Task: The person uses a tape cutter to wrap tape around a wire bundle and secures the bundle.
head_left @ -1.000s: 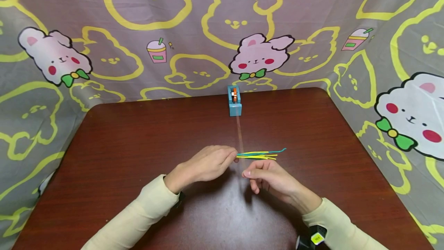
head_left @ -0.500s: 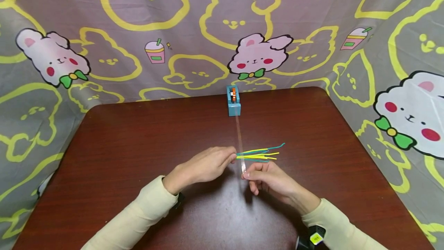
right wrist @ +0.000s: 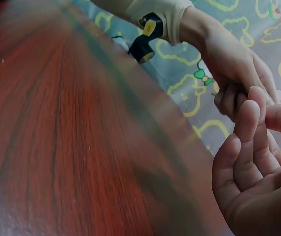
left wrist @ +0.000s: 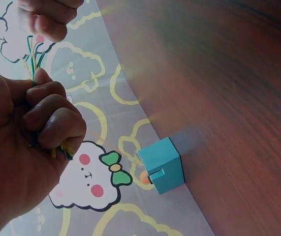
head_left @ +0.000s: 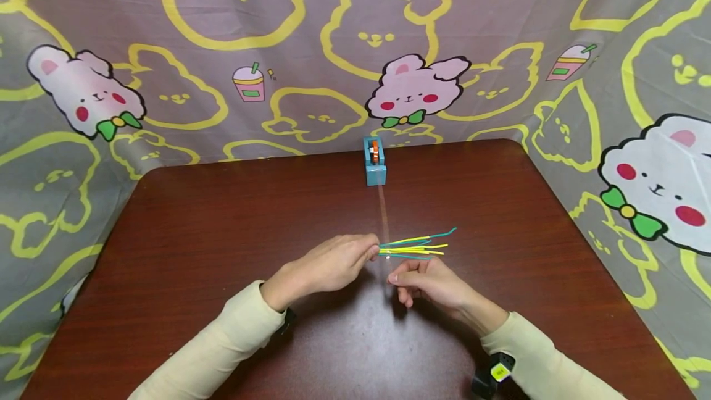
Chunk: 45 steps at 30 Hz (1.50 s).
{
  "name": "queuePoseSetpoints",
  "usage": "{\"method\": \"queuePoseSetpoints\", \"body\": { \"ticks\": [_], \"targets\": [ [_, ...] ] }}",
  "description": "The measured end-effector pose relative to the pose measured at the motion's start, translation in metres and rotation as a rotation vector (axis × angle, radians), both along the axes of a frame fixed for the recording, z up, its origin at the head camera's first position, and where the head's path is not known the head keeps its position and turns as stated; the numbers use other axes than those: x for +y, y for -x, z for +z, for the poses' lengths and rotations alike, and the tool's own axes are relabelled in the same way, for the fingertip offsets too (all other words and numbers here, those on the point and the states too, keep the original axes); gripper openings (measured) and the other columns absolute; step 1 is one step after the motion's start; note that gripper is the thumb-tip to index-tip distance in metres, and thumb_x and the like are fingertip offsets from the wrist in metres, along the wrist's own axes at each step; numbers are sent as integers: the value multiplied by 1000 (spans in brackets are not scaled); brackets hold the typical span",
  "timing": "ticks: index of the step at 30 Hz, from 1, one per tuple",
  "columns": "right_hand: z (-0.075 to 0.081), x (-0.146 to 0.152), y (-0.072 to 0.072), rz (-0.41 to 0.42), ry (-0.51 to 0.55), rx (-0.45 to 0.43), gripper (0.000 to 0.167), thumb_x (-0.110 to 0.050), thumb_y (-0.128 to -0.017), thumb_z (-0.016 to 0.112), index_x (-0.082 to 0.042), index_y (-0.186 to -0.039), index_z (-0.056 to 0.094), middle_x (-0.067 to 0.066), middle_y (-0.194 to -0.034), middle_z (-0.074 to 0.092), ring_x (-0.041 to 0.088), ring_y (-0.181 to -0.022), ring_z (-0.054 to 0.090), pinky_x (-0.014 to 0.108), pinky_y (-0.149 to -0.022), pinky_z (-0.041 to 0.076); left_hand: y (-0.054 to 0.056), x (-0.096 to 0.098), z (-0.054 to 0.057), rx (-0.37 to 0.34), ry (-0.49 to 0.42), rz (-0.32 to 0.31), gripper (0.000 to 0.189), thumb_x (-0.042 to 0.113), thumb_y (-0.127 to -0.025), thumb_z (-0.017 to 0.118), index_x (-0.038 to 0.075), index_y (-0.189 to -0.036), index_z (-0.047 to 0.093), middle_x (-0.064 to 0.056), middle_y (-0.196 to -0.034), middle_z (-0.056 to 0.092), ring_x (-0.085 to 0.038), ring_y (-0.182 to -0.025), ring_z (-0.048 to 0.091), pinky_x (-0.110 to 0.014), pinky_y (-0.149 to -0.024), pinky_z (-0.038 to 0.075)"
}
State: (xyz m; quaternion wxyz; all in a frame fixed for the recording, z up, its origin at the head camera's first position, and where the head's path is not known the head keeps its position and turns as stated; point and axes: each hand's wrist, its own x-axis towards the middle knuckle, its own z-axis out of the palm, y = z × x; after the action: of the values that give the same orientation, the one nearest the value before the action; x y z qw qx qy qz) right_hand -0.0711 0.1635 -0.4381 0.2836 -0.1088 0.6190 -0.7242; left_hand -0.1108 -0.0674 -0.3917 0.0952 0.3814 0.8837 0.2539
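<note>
A bundle of thin yellow and teal wires [head_left: 413, 250] sticks out to the right from my left hand [head_left: 333, 261]. In the left wrist view that hand's fingers curl round the bundle [left wrist: 35, 56], and short ends show below the fist. A clear strip of tape [head_left: 383, 218] stretches toward me from a blue tape dispenser [head_left: 375, 176]. My right hand [head_left: 439, 289] pinches the near end of the strip between thumb and index finger. The strip crosses the wires just right of my left fingertips; whether they touch I cannot tell.
The dispenser, with an orange core [head_left: 374, 151], stands at the back edge of the brown wooden table [head_left: 250, 202]. Patterned cloth [head_left: 311, 17] hangs behind the table and along its sides. Black devices sit at both wrists.
The free wire ends have fanned apart, with the bent teal one rising slightly. A bright glint on the tape appeared, then shrank and shifted. Both hands keep their holds almost in place.
</note>
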Motion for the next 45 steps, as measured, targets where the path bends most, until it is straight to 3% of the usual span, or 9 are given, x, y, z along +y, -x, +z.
{"method": "queuePoseSetpoints", "body": {
  "ticks": [6,13,20,27,34,45],
  "targets": [
    [-8,0,8,-35,-59,24,13,-7,-94,68,5,-91,64,3,-64,64,12,-57,60,25,-59,51,0,0,1,-16,2,-8,26,23,-110,41,14,-94,59,2,-85,63,-10,-76,55,-29,-69,47],
    [-13,1,19,-65,5,10,13,-6,-94,69,3,-103,69,5,-69,66,12,-61,62,28,-62,54,-1,0,0,-38,9,-23,29,24,-110,40,12,-98,64,-1,-94,69,-10,-84,59,-31,-76,49],
    [-14,2,27,-71,16,84,7,-3,-98,62,-3,-102,68,4,-71,66,12,-60,62,26,-62,54,0,0,-3,-17,11,-63,29,24,-110,42,10,-97,64,-2,-90,67,-10,-79,56,-30,-73,47],
    [-15,0,28,-93,67,122,19,4,-97,57,-9,-104,70,8,-81,68,11,-66,62,24,-63,54,1,1,-5,-15,32,-96,29,24,-110,43,9,-96,63,-2,-85,64,-9,-73,53,-27,-69,44],
    [-15,-2,30,-125,72,78,24,6,-96,57,-13,-97,71,10,-87,66,11,-68,61,23,-63,53,2,1,-6,6,29,-112,26,21,-109,45,10,-93,62,-2,-84,64,-9,-72,52,-27,-67,44],
    [-15,-1,33,-61,103,9,23,1,-97,55,-16,-96,71,3,-79,65,10,-66,60,23,-64,51,2,1,-7,22,39,-108,27,22,-109,45,10,-93,62,7,-80,56,-8,-72,52,-26,-67,43]
  ]
}}
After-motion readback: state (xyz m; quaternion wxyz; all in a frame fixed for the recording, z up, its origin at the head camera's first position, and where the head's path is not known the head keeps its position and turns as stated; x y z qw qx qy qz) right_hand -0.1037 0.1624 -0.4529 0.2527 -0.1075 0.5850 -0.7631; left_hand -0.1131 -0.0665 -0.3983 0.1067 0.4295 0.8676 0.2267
